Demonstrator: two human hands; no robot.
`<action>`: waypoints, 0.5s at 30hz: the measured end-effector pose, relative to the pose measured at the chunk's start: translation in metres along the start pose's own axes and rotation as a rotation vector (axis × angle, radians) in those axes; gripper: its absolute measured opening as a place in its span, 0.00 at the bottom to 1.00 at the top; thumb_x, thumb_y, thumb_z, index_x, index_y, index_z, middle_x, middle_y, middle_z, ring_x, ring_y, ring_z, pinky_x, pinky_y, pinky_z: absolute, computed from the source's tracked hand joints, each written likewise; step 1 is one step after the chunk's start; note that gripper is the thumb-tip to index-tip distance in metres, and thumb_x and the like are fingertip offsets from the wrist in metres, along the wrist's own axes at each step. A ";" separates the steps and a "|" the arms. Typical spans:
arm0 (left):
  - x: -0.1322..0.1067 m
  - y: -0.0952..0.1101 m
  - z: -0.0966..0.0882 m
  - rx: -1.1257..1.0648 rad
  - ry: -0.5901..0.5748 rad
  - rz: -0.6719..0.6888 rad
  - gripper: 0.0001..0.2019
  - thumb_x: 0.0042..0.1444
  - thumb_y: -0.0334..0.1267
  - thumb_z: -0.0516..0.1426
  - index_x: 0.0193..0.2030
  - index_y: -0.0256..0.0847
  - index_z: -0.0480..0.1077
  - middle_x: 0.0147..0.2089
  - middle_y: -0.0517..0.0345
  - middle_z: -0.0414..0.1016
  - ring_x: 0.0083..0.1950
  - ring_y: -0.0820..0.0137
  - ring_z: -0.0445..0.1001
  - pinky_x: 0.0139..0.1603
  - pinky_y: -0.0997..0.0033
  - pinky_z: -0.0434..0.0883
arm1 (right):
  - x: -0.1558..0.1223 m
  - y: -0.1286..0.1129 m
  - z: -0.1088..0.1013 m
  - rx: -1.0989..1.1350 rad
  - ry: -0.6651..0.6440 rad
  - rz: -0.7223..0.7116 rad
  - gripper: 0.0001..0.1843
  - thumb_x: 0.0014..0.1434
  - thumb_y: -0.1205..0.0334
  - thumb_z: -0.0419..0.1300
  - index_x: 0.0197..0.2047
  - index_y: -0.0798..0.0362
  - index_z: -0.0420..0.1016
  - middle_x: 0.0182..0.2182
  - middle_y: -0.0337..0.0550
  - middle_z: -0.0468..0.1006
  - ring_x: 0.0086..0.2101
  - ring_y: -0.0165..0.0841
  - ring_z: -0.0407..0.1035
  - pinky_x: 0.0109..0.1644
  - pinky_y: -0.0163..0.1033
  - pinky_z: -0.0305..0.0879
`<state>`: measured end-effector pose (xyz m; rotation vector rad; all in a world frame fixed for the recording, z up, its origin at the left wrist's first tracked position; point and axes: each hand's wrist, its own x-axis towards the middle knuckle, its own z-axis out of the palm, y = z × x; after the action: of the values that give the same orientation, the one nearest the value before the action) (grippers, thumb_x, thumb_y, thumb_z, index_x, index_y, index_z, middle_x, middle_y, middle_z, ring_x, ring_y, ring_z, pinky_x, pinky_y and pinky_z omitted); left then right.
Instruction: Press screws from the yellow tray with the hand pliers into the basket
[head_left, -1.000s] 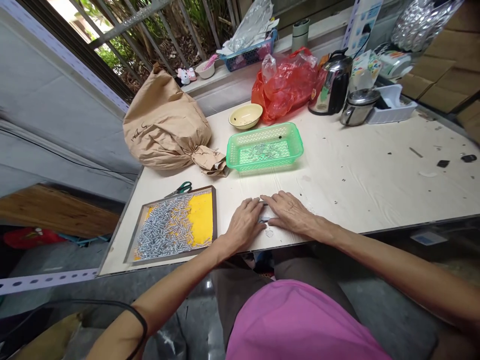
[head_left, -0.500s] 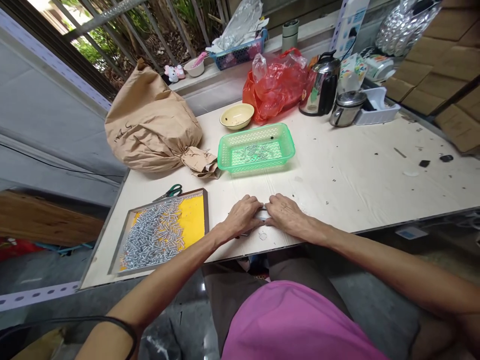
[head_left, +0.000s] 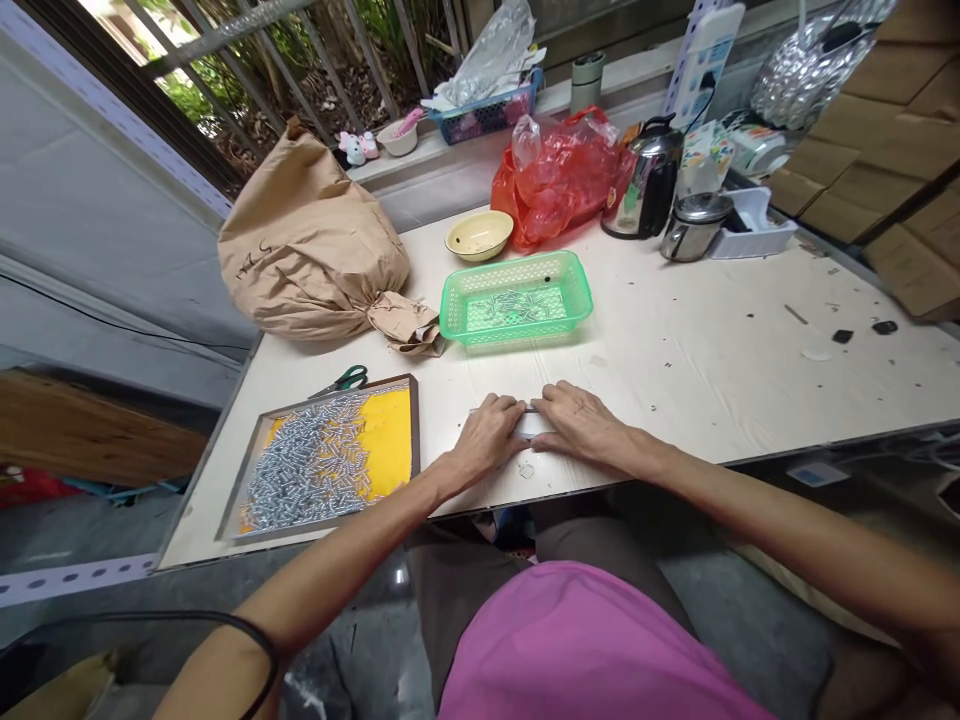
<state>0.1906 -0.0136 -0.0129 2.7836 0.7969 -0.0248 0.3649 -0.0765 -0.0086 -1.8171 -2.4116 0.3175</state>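
Observation:
My left hand (head_left: 487, 437) and my right hand (head_left: 581, 424) lie side by side on the pale table (head_left: 712, 350) near its front edge. Their fingers are curled over a small clear flat thing (head_left: 531, 424) that shows between them; I cannot make out what it is. To the left lies a framed yellow tray (head_left: 394, 428) heaped with several small metal pieces (head_left: 307, 465). Beyond the hands stands a green plastic basket (head_left: 516, 297) with several metal pieces in it.
A tied brown paper sack (head_left: 311, 245) sits at the back left, green-handled scissors (head_left: 345, 379) beside the tray. A yellow bowl (head_left: 478, 234), red plastic bag (head_left: 559, 175), kettle (head_left: 646, 180), steel pot (head_left: 691, 225) and white tray (head_left: 757, 225) line the back. Cardboard boxes (head_left: 892, 130) stand right.
The hands have stayed together on the small thing, with only slight shifts of the fingers. The view has swung a little.

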 end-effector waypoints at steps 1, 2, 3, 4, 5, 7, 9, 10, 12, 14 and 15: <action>-0.006 0.003 0.005 -0.011 0.050 0.008 0.14 0.60 0.40 0.55 0.51 0.39 0.67 0.53 0.48 0.70 0.54 0.59 0.67 0.51 0.57 0.70 | 0.000 0.004 -0.001 0.014 0.009 -0.018 0.21 0.60 0.48 0.57 0.46 0.58 0.73 0.41 0.52 0.74 0.43 0.40 0.65 0.44 0.40 0.59; -0.013 0.008 0.011 -0.024 0.100 0.019 0.13 0.61 0.37 0.53 0.52 0.40 0.66 0.56 0.47 0.68 0.57 0.59 0.66 0.54 0.55 0.68 | 0.001 0.008 -0.002 0.022 0.014 -0.027 0.20 0.62 0.49 0.56 0.46 0.57 0.73 0.41 0.52 0.74 0.42 0.39 0.65 0.44 0.40 0.58; -0.020 0.013 0.018 -0.038 0.145 0.032 0.14 0.62 0.35 0.51 0.53 0.40 0.65 0.58 0.46 0.66 0.60 0.59 0.64 0.57 0.54 0.67 | 0.002 0.011 -0.001 0.021 0.018 -0.022 0.18 0.63 0.51 0.54 0.46 0.57 0.74 0.41 0.51 0.74 0.42 0.38 0.65 0.44 0.39 0.57; -0.026 0.020 0.025 -0.054 0.176 0.049 0.14 0.63 0.34 0.50 0.55 0.40 0.64 0.60 0.45 0.65 0.63 0.59 0.62 0.59 0.53 0.66 | 0.005 0.015 0.001 0.010 0.020 -0.005 0.15 0.64 0.55 0.54 0.44 0.57 0.74 0.41 0.51 0.74 0.42 0.38 0.65 0.44 0.39 0.56; -0.032 0.026 0.031 -0.070 0.195 0.065 0.15 0.63 0.33 0.48 0.56 0.39 0.63 0.60 0.44 0.65 0.64 0.59 0.61 0.60 0.52 0.65 | 0.008 0.018 0.004 -0.010 0.021 0.016 0.12 0.64 0.58 0.53 0.42 0.56 0.75 0.40 0.50 0.74 0.42 0.37 0.65 0.43 0.38 0.55; -0.039 0.039 0.042 -0.104 0.215 0.081 0.16 0.64 0.34 0.46 0.57 0.38 0.62 0.60 0.43 0.66 0.65 0.59 0.60 0.61 0.53 0.65 | 0.017 0.025 0.011 -0.062 0.035 0.047 0.09 0.64 0.62 0.54 0.39 0.56 0.75 0.40 0.49 0.75 0.42 0.38 0.65 0.42 0.39 0.53; -0.043 0.048 0.048 -0.138 0.223 0.077 0.16 0.65 0.34 0.45 0.58 0.37 0.62 0.59 0.43 0.67 0.64 0.60 0.61 0.63 0.54 0.64 | 0.027 0.031 0.014 -0.102 0.061 0.060 0.09 0.63 0.63 0.54 0.38 0.55 0.75 0.39 0.48 0.75 0.42 0.38 0.64 0.42 0.40 0.51; -0.043 0.051 0.050 -0.152 0.227 0.068 0.16 0.65 0.34 0.45 0.58 0.36 0.62 0.59 0.44 0.68 0.64 0.61 0.62 0.63 0.55 0.63 | 0.032 0.033 0.014 -0.114 0.072 0.062 0.09 0.63 0.62 0.54 0.37 0.55 0.75 0.38 0.48 0.76 0.42 0.38 0.64 0.42 0.41 0.50; -0.043 0.054 0.049 -0.173 0.236 0.054 0.16 0.65 0.34 0.45 0.58 0.36 0.62 0.59 0.45 0.68 0.64 0.61 0.62 0.64 0.54 0.62 | 0.041 0.033 0.010 -0.142 0.087 0.079 0.09 0.63 0.62 0.54 0.37 0.55 0.75 0.38 0.48 0.76 0.42 0.39 0.63 0.42 0.41 0.49; -0.043 0.054 0.048 -0.190 0.248 0.050 0.16 0.65 0.35 0.45 0.58 0.37 0.62 0.59 0.45 0.67 0.64 0.60 0.62 0.64 0.53 0.62 | 0.048 0.022 0.003 -0.171 0.090 0.055 0.09 0.63 0.64 0.54 0.38 0.55 0.75 0.38 0.49 0.76 0.42 0.39 0.63 0.41 0.42 0.49; -0.043 0.053 0.048 -0.200 0.252 0.054 0.16 0.65 0.35 0.45 0.58 0.37 0.62 0.60 0.45 0.67 0.64 0.59 0.62 0.64 0.52 0.62 | 0.050 0.013 0.000 -0.175 0.084 0.007 0.09 0.63 0.64 0.54 0.39 0.55 0.76 0.39 0.49 0.76 0.42 0.39 0.62 0.41 0.42 0.49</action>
<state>0.1842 -0.0906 -0.0440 2.6467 0.7347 0.3999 0.3631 -0.0251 -0.0134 -1.8666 -2.4442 0.0306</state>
